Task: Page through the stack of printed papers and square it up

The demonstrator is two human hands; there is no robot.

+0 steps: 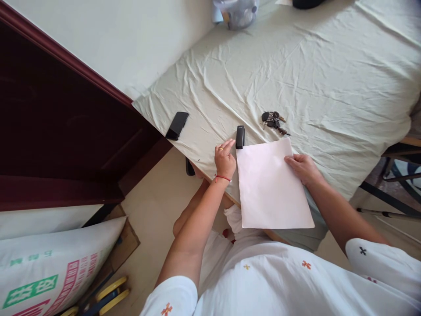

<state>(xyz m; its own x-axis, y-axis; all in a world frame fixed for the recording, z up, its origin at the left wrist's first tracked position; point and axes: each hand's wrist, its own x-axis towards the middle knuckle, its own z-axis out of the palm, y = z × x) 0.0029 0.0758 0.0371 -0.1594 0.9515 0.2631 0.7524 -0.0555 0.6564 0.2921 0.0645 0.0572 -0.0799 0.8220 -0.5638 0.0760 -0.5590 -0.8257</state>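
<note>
A: Where's the paper (272,186)?
B: Near side of the cloth (338,87), in front of the person, blank face up; its near left corner juts past the table edge (278,237)

A: Right hand (303,169)?
B: Closed on the paper's right edge, close to the far corner; thumb on top, other fingers mostly hidden

A: Left hand (225,159)?
B: Just left of the stapler (240,137), back of hand up, fingers loosely bent and partly spread, no grip on anything that I can see; can't tell if a fingertip touches the stapler, thumb is hidden

A: Stapler position?
B: Black, lying at the paper's far left corner, near end right on that corner; can't tell if the sheet sits between its jaws

A: Anything else close?
B: Keys (272,120) in a bunch, just beyond the paper and right of the stapler; black case (178,125) left, by the cloth's edge; clear container (241,13) far off by the wall; printed sack (49,267) near left, off the table
</note>
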